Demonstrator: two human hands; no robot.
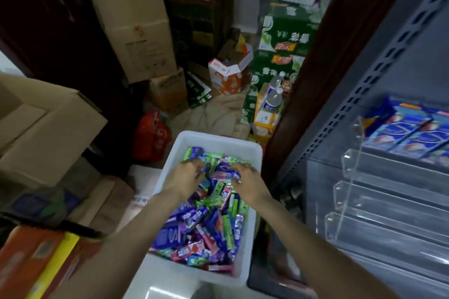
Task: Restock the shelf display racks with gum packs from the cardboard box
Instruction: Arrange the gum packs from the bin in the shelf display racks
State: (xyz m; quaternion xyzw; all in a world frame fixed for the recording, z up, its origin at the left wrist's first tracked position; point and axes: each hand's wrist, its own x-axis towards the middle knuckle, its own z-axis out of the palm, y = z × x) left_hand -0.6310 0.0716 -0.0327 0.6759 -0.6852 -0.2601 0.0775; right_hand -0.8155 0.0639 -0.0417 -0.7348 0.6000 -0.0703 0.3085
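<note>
A white plastic bin (252, 233) in the lower middle holds a heap of loose gum packs (206, 226) in blue, purple, green and pink. Both my hands reach into its far half. My left hand (187, 172) lies palm down on the packs with curled fingers; blur hides whether it grips any. My right hand (245, 175) pinches a blue-purple gum pack (227, 173) at the fingertips. On the right, the clear acrylic display rack (349, 192) on the grey shelf has several bare tiers, and its top tier holds blue gum boxes (410, 128).
Open cardboard boxes stand at left (41, 128) and at the back (136, 22). Green drink cartons (281, 56), an orange carton (228, 75) and a red bag (153, 133) crowd the floor. A dark wooden post (323, 73) borders the perforated shelf upright (379, 75).
</note>
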